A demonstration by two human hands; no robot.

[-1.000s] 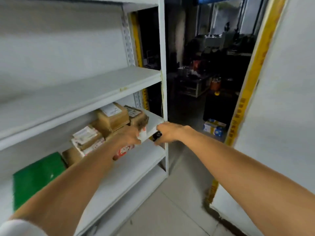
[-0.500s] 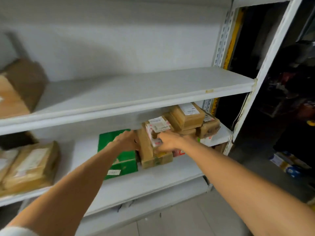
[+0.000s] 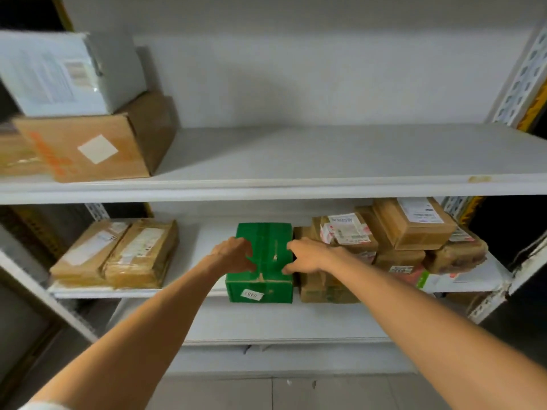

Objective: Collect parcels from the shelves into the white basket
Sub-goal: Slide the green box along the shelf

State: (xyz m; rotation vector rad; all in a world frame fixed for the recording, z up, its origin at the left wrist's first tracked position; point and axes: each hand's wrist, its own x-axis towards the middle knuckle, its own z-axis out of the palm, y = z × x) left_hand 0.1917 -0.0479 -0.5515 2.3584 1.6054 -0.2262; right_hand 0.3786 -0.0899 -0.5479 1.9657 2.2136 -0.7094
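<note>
Green box: the green box (image 3: 266, 261) sits on the middle shelf (image 3: 142, 292), about midway along its front edge, its labelled front face at that edge or slightly over it.
Long axis: runs from the shelf's front edge back toward the rear wall, in line with the person's reach.
Direction from hands: straight ahead, between the two hands.
Left hand: the left hand (image 3: 233, 255) holds the box's left top edge with its fingers curled over it.
Right hand: the right hand (image 3: 307, 257) holds the right top edge. Its fingers are bent over the top, and its thumb is low in the narrow gap beside the brown parcels (image 3: 325, 287).
Nearer hand: neither; both are on the box at about the same depth.
Neighbours: the brown parcels touch or nearly touch the box's right side; its left side stands free.
Coming move: probably a straight pull toward the front edge.
White basket: not in view.
</note>
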